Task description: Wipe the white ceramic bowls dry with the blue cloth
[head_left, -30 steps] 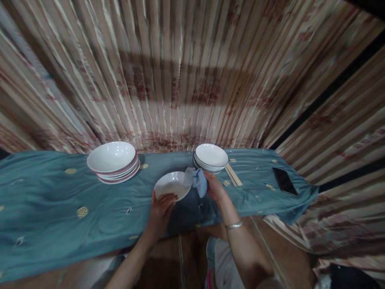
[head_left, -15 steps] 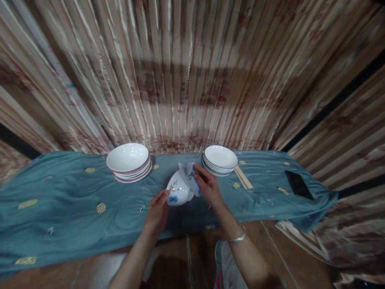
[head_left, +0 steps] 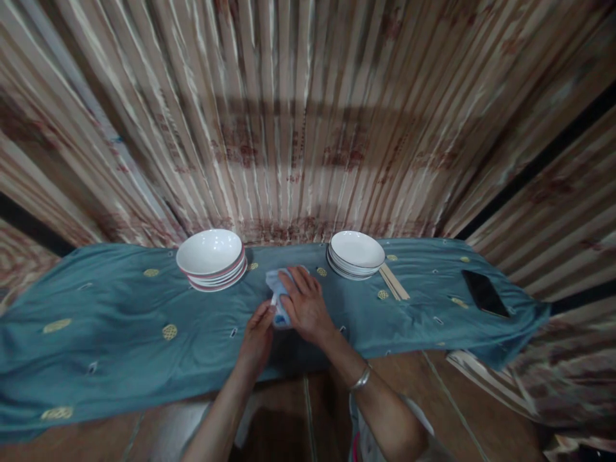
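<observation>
Over the middle of the table, a white bowl with blue decoration (head_left: pixel 280 319) is tilted on its side between my hands, and most of it is covered. My left hand (head_left: pixel 256 333) pinches its near left edge with fingers closed. A pale bluish-white cloth (head_left: pixel 274 281) lies across the bowl's outside. My right hand (head_left: pixel 308 307), a silver bangle on its wrist, is curled over the cloth and presses it against the bowl. The far side of the bowl is hidden under the cloth and fingers.
A stack of white bowls and plates with red rims (head_left: pixel 212 260) stands back left. Dark-rimmed white plates (head_left: pixel 357 253) are stacked back right, with wooden chopsticks (head_left: pixel 394 283) beside them. A black phone (head_left: pixel 484 293) lies far right on the teal tablecloth (head_left: pixel 125 321). Curtains (head_left: pixel 298 128) hang behind.
My right hand has moved left with the cloth, from the bowl's right edge to over its outside. My left hand still grips the bowl. The view has shifted slightly.
</observation>
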Tool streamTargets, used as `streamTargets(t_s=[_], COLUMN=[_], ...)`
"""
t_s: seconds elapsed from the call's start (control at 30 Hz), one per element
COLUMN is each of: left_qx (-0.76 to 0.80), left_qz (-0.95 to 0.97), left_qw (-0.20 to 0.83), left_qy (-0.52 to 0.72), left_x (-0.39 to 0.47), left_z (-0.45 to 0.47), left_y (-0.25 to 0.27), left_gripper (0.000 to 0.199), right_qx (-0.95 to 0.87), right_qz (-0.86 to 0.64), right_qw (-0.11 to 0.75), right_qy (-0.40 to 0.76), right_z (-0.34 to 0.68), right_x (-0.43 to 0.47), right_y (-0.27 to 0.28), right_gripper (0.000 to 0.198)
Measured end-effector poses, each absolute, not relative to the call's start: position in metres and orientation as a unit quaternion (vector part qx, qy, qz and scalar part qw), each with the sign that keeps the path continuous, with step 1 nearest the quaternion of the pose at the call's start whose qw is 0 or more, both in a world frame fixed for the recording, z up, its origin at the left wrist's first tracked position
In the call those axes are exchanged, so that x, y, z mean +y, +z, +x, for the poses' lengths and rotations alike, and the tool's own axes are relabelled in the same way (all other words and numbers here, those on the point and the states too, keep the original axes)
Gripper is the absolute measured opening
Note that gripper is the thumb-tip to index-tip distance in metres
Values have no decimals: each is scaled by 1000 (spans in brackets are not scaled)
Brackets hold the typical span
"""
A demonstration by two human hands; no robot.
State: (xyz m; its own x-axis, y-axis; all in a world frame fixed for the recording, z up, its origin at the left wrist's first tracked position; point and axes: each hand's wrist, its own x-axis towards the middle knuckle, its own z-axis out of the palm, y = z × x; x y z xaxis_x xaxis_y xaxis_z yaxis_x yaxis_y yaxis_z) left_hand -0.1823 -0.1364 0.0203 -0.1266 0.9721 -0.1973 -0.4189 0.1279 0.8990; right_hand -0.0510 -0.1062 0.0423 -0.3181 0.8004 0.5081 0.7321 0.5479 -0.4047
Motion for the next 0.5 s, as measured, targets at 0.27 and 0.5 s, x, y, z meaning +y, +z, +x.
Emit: streamTargets(t_s=[0.27,0.5], left_qx=[451,456], left_qz=[316,256], left_qw=[610,610], left_qy=[570,595], left_x=[-140,-138], left_z=[-180,-180], left_y=[33,17], left_gripper=[33,26], right_qx=[-665,-559], right_qz=[-489,-494], right_qw=[463,489], right_qy=[323,453], right_z=[-29,-30], right_x=[-77,-63], right_y=[18,-19], right_gripper=[54,73])
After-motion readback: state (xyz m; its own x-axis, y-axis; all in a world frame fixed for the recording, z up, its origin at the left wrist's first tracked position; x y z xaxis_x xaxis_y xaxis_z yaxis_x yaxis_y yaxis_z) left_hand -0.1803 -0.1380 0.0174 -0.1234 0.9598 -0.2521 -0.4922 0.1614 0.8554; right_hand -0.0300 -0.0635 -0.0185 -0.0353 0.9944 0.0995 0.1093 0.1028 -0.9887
